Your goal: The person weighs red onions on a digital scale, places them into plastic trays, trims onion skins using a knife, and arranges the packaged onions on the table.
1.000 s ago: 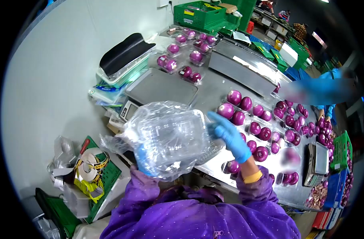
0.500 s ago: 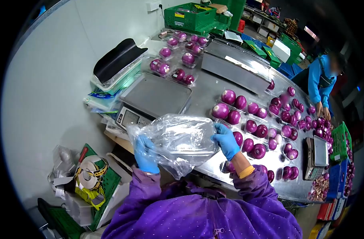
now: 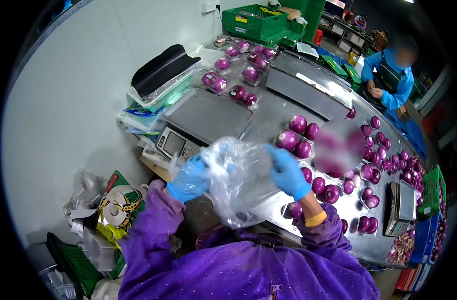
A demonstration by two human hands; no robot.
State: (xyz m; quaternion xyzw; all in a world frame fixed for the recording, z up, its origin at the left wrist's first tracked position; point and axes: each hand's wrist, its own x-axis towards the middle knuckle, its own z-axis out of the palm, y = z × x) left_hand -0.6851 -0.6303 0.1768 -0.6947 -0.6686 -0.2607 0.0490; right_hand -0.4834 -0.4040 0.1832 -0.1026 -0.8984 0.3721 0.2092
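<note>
A crumpled clear plastic bag [image 3: 241, 182] hangs between my two blue-gloved hands, over the near edge of the steel table. My left hand [image 3: 190, 177] is closed on the gathered left side of the bag. On the other side, my right hand [image 3: 288, 172] is closed at the bag's right edge, slightly smeared by motion. Folds and glare hide what lies inside the bag. Just beyond it stands a weighing scale [image 3: 208, 116] with a bare grey plate. To the right of my right hand sit clear trays of red onions [image 3: 294, 137].
A second scale [image 3: 402, 202] stands at the right, near loose onions [image 3: 412, 172] and a green crate [image 3: 432, 187]. A steel box [image 3: 308, 90] lies across the table's far part. Tape rolls [image 3: 119, 207] are at lower left. A person in blue sleeves [image 3: 401, 90] stands across the table.
The bag, earlier stretched around clear trays, is now bunched up. My left hand has risen and moved right. The other person has straightened up and drawn both hands away from the onions.
</note>
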